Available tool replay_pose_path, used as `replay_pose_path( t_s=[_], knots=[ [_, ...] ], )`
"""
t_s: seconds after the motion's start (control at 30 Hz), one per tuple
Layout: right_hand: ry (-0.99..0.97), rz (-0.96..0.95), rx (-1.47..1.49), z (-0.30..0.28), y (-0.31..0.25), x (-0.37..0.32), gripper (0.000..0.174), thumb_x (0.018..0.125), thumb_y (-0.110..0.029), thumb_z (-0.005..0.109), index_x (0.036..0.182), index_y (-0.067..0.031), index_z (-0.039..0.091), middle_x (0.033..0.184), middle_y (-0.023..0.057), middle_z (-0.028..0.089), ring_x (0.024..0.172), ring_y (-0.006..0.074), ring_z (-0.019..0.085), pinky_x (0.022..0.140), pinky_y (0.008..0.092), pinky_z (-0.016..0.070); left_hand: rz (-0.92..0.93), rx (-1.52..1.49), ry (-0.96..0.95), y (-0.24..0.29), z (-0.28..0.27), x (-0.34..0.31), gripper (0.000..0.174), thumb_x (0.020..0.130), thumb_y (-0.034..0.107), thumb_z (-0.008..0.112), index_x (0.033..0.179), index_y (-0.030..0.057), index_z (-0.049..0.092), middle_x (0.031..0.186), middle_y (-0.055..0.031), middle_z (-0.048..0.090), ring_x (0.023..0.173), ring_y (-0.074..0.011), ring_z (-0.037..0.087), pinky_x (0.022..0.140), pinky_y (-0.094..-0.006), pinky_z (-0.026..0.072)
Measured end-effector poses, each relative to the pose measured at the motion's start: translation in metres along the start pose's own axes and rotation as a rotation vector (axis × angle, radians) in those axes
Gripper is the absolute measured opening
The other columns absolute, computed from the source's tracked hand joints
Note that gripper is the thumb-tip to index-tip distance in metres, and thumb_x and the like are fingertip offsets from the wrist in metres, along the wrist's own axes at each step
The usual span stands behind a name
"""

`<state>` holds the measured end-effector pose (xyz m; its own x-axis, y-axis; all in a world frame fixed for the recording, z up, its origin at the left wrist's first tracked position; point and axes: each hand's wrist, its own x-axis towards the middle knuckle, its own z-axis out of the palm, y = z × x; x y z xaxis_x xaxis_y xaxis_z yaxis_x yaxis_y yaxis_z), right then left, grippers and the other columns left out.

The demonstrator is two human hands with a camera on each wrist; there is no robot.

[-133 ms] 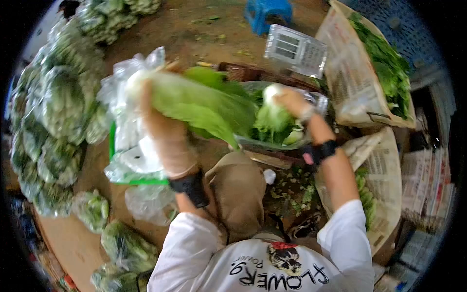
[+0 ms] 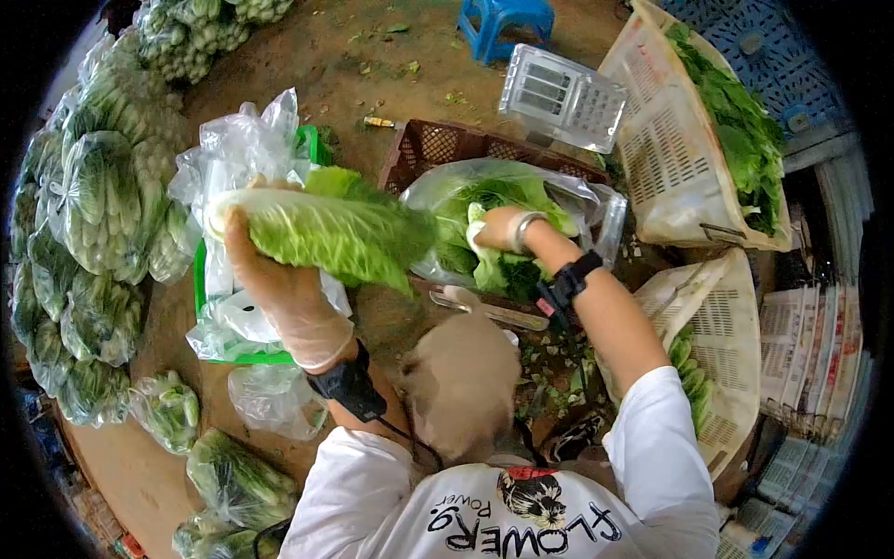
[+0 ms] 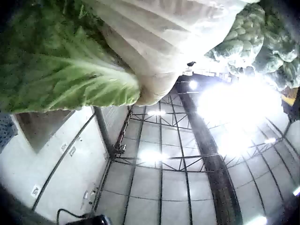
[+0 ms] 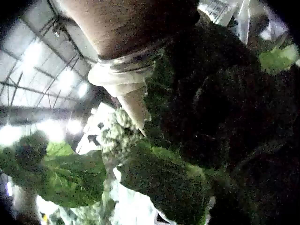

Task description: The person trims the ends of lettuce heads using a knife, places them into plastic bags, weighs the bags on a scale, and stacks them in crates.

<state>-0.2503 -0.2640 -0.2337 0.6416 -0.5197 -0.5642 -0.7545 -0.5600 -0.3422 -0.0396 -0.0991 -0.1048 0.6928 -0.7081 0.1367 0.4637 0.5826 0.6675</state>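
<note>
In the head view my left hand (image 2: 275, 289), in a thin translucent glove, grips a long head of lettuce (image 2: 326, 228) by its white base. Its green leaves point right, toward the crate. The left wrist view shows the gloved fingers (image 3: 157, 89) against the pale leaf ribs. My right hand (image 2: 503, 228) holds another lettuce (image 2: 477, 224) by its pale base, low over a clear plastic bag (image 2: 424, 191) of greens. That bag lines a brown crate (image 2: 400, 149). Dark leaves (image 4: 173, 187) hide most of the right fingers in the right wrist view.
A scale display (image 2: 563, 93) stands behind the crate. Two pale baskets (image 2: 670, 140) of greens are at right. Bagged vegetables (image 2: 102, 196) pile up at left. A green-rimmed tray (image 2: 200, 279) with plastic bags sits under my left arm; a blue stool (image 2: 503, 28) is farther back.
My left hand has moved left and slightly down with its lettuce. My right hand has lowered its lettuce leftward and down, closer over the bagged greens.
</note>
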Motion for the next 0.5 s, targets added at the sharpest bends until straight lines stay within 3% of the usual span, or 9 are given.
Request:
replay_pose_path(
  t_s=[0.03,0.07,0.1,0.17,0.2,0.23,0.3,0.43,0.5],
  knots=[
    [-0.121,0.009,-0.061,0.002,0.000,-0.003,0.042,0.080,-0.031,0.043,0.097,0.0017,0.063,0.105,0.0235,0.059,0.092,0.0335,0.059,0.082,0.0399,0.0442,-0.012,0.018,0.067,-0.017,0.004,-0.008,0.055,0.077,0.039,0.059,0.113,-0.0015,0.048,0.101,-0.0171,0.056,0.094,-0.0272,0.055,0.085,-0.0417,0.0452],
    [-0.042,0.145,-0.193,-0.028,0.002,-0.044,0.042,0.081,-0.032,0.042,0.096,0.0006,0.064,0.105,0.0224,0.060,0.093,0.0326,0.059,0.084,0.0387,0.0449,-0.014,-0.176,0.106,-0.024,0.012,-0.026,0.055,0.077,0.039,0.059,0.113,-0.0015,0.048,0.101,-0.0171,0.056,0.094,-0.0272,0.055,0.085,-0.0417,0.0452],
    [0.014,0.170,-0.098,-0.042,0.004,-0.024,0.038,0.080,-0.029,0.046,0.098,-0.0010,0.063,0.104,0.0211,0.061,0.092,0.0333,0.060,0.084,0.0388,0.0457,-0.035,-0.212,0.021,-0.041,0.021,-0.011,0.055,0.077,0.038,0.059,0.114,-0.0018,0.048,0.100,-0.0173,0.056,0.093,-0.0270,0.055,0.084,-0.0410,0.0452],
    [0.100,0.265,0.038,0.020,-0.019,-0.039,0.038,0.078,-0.024,0.053,0.110,-0.0034,0.057,0.101,0.0185,0.062,0.094,0.0326,0.059,0.083,0.0397,0.0475,-0.143,-0.177,0.001,-0.040,0.003,-0.045,0.056,0.077,0.038,0.058,0.114,-0.0020,0.048,0.100,-0.0175,0.056,0.092,-0.0269,0.055,0.082,-0.0402,0.0453],
    [0.183,0.183,-0.250,0.062,-0.013,-0.018,0.050,0.075,-0.020,0.061,0.121,-0.0074,0.046,0.100,0.0159,0.063,0.097,0.0307,0.058,0.082,0.0417,0.0477,-0.190,-0.136,0.008,-0.043,-0.012,-0.051,0.055,0.077,0.037,0.058,0.114,-0.0020,0.048,0.100,-0.0172,0.056,0.091,-0.0264,0.055,0.082,-0.0395,0.0451],
    [0.222,0.223,-0.398,0.085,-0.002,0.013,0.061,0.076,-0.020,0.062,0.130,-0.0092,0.036,0.108,0.0162,0.058,0.109,0.0295,0.050,0.089,0.0444,0.0414,-0.224,-0.111,0.007,-0.044,-0.013,-0.048,0.054,0.078,0.036,0.057,0.114,-0.0020,0.048,0.100,-0.0169,0.055,0.090,-0.0258,0.055,0.081,-0.0387,0.0449],
    [0.410,0.198,-0.671,0.110,0.003,0.000,0.062,0.079,-0.019,0.057,0.134,-0.0082,0.031,0.120,0.0179,0.051,0.117,0.0305,0.041,0.096,0.0467,0.0318,-0.285,-0.123,-0.009,-0.040,-0.016,-0.045,0.053,0.078,0.035,0.057,0.115,-0.0016,0.048,0.100,-0.0160,0.055,0.090,-0.0246,0.054,0.081,-0.0371,0.0450],
    [0.453,0.216,-0.535,0.116,0.016,-0.006,0.059,0.086,-0.025,0.049,0.138,-0.0088,0.027,0.127,0.0173,0.043,0.123,0.0310,0.032,0.098,0.0456,0.0282,-0.343,-0.003,0.055,-0.038,-0.023,-0.063,0.054,0.074,0.036,0.061,0.111,-0.0004,0.049,0.096,-0.0139,0.056,0.089,-0.0225,0.054,0.080,-0.0345,0.0459],
    [0.234,0.270,-0.505,0.107,0.002,0.000,0.062,0.087,-0.033,0.046,0.138,-0.0061,0.025,0.128,0.0191,0.042,0.123,0.0316,0.033,0.101,0.0468,0.0248,-0.366,-0.045,0.056,-0.034,-0.011,-0.081,0.059,0.070,0.037,0.065,0.111,-0.0004,0.047,0.094,-0.0134,0.055,0.083,-0.0221,0.055,0.077,-0.0320,0.0474]
  ],
)
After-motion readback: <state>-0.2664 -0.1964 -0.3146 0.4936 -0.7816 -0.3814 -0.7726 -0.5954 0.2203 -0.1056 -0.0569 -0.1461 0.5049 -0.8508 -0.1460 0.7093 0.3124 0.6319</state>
